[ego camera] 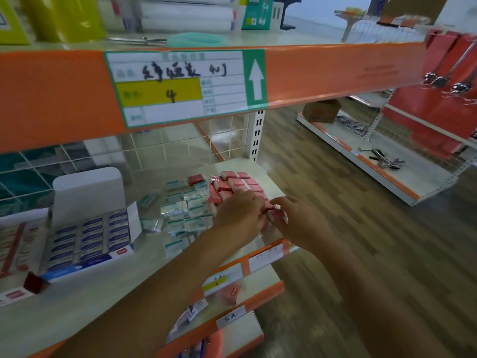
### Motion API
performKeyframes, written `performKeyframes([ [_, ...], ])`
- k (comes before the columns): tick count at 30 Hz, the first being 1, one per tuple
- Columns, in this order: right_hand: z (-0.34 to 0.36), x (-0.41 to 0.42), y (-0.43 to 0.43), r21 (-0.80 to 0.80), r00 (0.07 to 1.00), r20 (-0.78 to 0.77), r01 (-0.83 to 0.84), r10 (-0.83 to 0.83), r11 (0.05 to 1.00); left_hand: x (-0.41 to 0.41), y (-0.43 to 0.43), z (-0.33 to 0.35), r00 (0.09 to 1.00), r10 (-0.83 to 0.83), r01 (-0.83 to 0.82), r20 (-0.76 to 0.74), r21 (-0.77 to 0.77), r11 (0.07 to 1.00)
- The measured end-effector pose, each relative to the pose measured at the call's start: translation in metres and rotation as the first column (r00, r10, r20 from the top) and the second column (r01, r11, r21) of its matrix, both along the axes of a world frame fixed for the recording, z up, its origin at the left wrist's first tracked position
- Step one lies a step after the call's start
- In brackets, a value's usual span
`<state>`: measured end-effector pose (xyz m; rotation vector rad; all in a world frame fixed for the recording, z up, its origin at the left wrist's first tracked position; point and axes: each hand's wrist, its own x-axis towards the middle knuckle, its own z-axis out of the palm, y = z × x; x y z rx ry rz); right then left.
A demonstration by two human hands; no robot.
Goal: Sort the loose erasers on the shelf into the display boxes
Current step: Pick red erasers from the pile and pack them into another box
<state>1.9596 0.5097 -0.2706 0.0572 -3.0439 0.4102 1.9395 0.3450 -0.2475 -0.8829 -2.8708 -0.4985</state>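
The pink erasers (238, 183) are heaped loose at the right end of the shelf (77, 303). Some are laid in rows at the back, so the near edge is left free for gathering. Just to their left lies a second loose heap, the white erasers (184, 209) with teal bands, which is kept apart from the pink, seemingly by kind.

The near edge of the pink heap is covered by both hands. The left grip (240, 211) is laid over the heap with its fingers bent; whether anything is pinched beneath it cannot be told. The right grip (296, 222) is pinched at the fingertips on one or two pink erasers, apparently so that they can be lifted out.

Further left, an open display box (90, 236) is stood with its lid folded up, and its rows are filled with blue-labelled erasers. A second box (13, 244) is cut off at the left edge of the view. No box meant for the pink ones can be made out, so the sorting is judged to be at a gathering step.
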Motion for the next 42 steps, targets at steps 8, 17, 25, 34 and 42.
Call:
performKeyframes([
  [8, -0.007, -0.004, 0.014, 0.003, 1.000, 0.023, -0.004, 0.004, 1.000, -0.018, 0.026, -0.006, 1.000, 0.009, -0.009, -0.014, -0.025, 1.000],
  [17, -0.012, -0.008, 0.027, -0.207, 1.000, 0.019, -0.020, 0.024, 0.978, -0.026, 0.038, -0.013, 0.997, 0.029, -0.025, 0.065, -0.072, 0.997],
  [25, -0.007, 0.000, 0.032, -0.253, 0.999, -0.008, -0.046, 0.046, 0.966, -0.032, 0.042, -0.002, 0.985, 0.068, -0.041, 0.160, -0.161, 0.986],
  [34, -0.002, 0.004, 0.032, -0.223, 0.994, -0.049, -0.109, 0.100, 0.969, -0.029, 0.044, 0.000, 0.976, 0.089, -0.063, 0.199, -0.132, 0.989],
  [42, 0.007, 0.006, 0.018, -0.200, 0.982, -0.133, -0.159, 0.134, 0.967, -0.025, 0.016, 0.014, 0.980, 0.139, -0.152, 0.143, 0.087, 0.985],
])
